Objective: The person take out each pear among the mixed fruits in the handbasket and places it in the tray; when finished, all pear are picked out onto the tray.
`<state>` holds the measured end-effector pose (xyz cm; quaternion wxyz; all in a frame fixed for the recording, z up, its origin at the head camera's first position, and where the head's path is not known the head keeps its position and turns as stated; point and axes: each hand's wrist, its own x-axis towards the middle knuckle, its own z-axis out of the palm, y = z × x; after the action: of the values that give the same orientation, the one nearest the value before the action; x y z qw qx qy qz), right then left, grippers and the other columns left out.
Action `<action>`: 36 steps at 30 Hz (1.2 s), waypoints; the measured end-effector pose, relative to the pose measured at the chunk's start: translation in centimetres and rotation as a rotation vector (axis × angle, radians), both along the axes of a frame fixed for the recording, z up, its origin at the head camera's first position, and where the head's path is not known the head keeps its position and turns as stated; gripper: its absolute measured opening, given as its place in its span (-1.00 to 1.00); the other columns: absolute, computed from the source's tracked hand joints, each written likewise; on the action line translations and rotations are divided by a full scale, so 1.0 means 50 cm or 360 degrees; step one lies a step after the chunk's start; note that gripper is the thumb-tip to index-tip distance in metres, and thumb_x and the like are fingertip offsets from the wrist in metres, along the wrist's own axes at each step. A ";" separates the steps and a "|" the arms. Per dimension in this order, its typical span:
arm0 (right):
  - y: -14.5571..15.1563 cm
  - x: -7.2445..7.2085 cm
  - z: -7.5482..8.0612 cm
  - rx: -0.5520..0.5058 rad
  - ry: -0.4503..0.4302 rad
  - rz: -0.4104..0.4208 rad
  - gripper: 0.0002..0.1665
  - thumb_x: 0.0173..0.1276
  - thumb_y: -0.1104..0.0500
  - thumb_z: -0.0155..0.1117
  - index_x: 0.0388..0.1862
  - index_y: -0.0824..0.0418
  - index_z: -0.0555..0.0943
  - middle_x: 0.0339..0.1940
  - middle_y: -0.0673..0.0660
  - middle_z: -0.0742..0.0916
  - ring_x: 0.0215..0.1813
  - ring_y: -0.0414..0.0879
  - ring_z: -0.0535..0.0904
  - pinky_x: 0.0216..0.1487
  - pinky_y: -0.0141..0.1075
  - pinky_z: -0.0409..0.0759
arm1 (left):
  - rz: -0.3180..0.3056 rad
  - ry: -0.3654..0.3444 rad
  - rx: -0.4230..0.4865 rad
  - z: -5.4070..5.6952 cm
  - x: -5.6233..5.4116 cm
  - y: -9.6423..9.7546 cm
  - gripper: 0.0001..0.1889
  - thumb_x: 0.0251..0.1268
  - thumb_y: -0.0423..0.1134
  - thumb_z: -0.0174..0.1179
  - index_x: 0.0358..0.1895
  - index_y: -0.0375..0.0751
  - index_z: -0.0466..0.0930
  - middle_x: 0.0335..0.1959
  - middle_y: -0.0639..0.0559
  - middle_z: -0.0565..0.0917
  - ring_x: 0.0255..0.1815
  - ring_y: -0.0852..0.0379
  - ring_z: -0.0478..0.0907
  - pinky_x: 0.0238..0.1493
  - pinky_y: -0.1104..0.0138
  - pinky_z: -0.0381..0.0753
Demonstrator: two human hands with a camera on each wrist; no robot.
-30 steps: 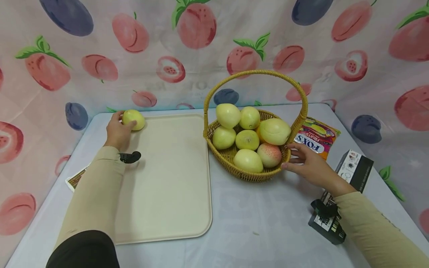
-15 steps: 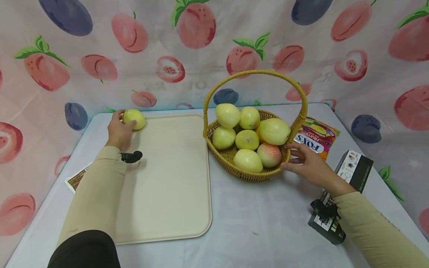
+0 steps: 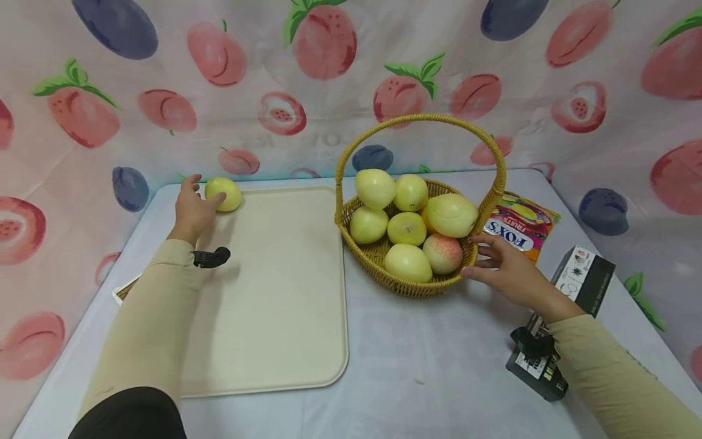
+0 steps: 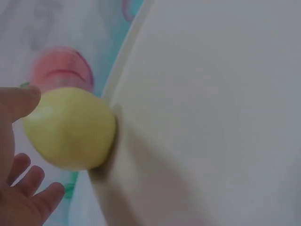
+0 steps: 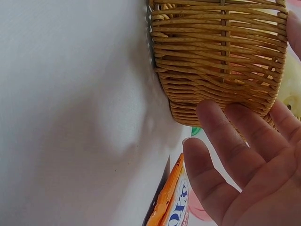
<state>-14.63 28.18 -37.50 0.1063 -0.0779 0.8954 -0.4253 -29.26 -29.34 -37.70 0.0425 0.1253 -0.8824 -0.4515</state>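
Observation:
A round, smooth yellow-green fruit [image 3: 223, 194] sits at the far left corner of the beige tray [image 3: 274, 292]. My left hand [image 3: 192, 210] is beside it, thumb and fingers spread. In the left wrist view a gap shows between the fingers and the fruit [image 4: 70, 127], while the thumb tip overlaps its edge. The wicker basket [image 3: 406, 289] holds several pale yellow-green fruits and a reddish peach [image 3: 443, 253]. My right hand [image 3: 507, 271] rests against the basket's right side. In the right wrist view its fingers lie fairly straight near the woven wall, with the thumb at the rim.
Behind the right hand lies a colourful Fox's sweets bag [image 3: 521, 222]. A black-and-white box [image 3: 589, 274] lies partly under the right wrist. Left of the tray, a white-edged woven item [image 3: 125, 289] shows beside the left sleeve. A fruit-print cloth [image 3: 318, 146] hangs behind the table.
My left hand has let go of the yellow-green fruit: its fingers have spread and drawn slightly away. The fruit stays at the tray's corner. The right hand keeps its place at the basket.

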 end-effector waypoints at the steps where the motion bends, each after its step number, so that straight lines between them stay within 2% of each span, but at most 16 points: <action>1: 0.000 0.000 -0.001 -0.0005 -0.0001 0.0002 -0.10 0.40 -0.05 0.38 0.49 0.35 0.20 0.40 0.47 0.42 0.27 0.36 0.50 0.18 0.24 0.48 | -0.0013 0.0013 0.0008 0.007 0.005 0.002 -0.14 0.47 0.00 0.15 0.63 -0.13 -0.16 0.58 -0.29 -0.01 0.55 -0.22 -0.01 0.47 -0.04 0.14; 7: 0.001 -0.002 -0.002 0.0007 0.0006 0.0002 -0.11 0.40 -0.06 0.37 0.49 0.33 0.21 0.38 0.46 0.44 0.27 0.36 0.50 0.20 0.25 0.46 | -0.0121 0.0097 0.0125 0.053 0.044 0.023 -0.10 0.42 0.05 0.21 0.62 -0.12 -0.12 0.59 -0.26 0.00 0.56 -0.19 0.00 0.46 -0.05 0.16; 13: 0.001 -0.003 -0.002 0.0021 -0.0010 -0.0005 -0.09 0.39 -0.06 0.38 0.50 0.34 0.19 0.37 0.47 0.46 0.27 0.36 0.50 0.20 0.24 0.46 | -0.0247 0.0152 0.0161 0.097 0.103 0.061 -0.11 0.39 0.00 0.27 0.61 -0.13 -0.06 0.57 -0.18 0.10 0.55 -0.13 0.06 0.43 -0.06 0.22; 19: -0.001 -0.003 -0.003 0.0018 -0.0006 0.0006 -0.09 0.40 -0.02 0.38 0.50 0.37 0.17 0.35 0.51 0.46 0.27 0.37 0.49 0.20 0.25 0.46 | -0.0441 0.0222 0.0192 0.122 0.158 0.111 -0.14 0.37 -0.15 0.31 0.59 -0.20 -0.01 0.54 -0.17 0.17 0.53 -0.12 0.13 0.39 -0.04 0.29; 24: -0.001 -0.003 -0.005 -0.0016 -0.0022 0.0006 -0.09 0.40 -0.01 0.38 0.51 0.37 0.17 0.37 0.49 0.45 0.28 0.36 0.49 0.20 0.22 0.47 | -0.0674 0.0303 0.0235 0.124 0.204 0.170 -0.20 0.35 -0.29 0.32 0.54 -0.29 0.08 0.51 -0.15 0.24 0.49 -0.10 0.19 0.35 -0.05 0.35; 29: 0.001 -0.002 -0.005 -0.0017 -0.0004 0.0004 -0.10 0.40 -0.03 0.38 0.49 0.36 0.19 0.38 0.49 0.44 0.30 0.37 0.47 0.20 0.24 0.45 | -0.0934 0.0328 0.0280 0.111 0.239 0.246 -0.24 0.30 -0.32 0.36 0.49 -0.33 0.17 0.47 -0.16 0.30 0.48 -0.08 0.23 0.35 -0.03 0.36; 32: 0.001 -0.002 -0.004 -0.0015 -0.0003 -0.0005 -0.10 0.39 -0.05 0.38 0.48 0.35 0.20 0.38 0.48 0.44 0.31 0.37 0.46 0.21 0.26 0.44 | -0.1045 0.0343 0.0280 0.102 0.246 0.282 -0.27 0.28 -0.33 0.37 0.46 -0.33 0.23 0.44 -0.14 0.34 0.46 -0.06 0.26 0.35 0.00 0.37; 36: 0.002 -0.003 -0.003 -0.0027 -0.0009 -0.0007 -0.08 0.38 -0.06 0.39 0.49 0.35 0.20 0.38 0.47 0.44 0.32 0.37 0.45 0.22 0.26 0.43 | -0.1136 0.0347 0.0301 0.094 0.245 0.322 -0.28 0.26 -0.35 0.38 0.44 -0.32 0.26 0.42 -0.15 0.36 0.43 -0.06 0.29 0.34 0.03 0.39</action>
<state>-14.76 28.29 -37.67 0.1072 -0.0755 0.8916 -0.4334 -17.00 -13.26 -33.01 -0.0357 -0.2351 -0.8152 -0.5281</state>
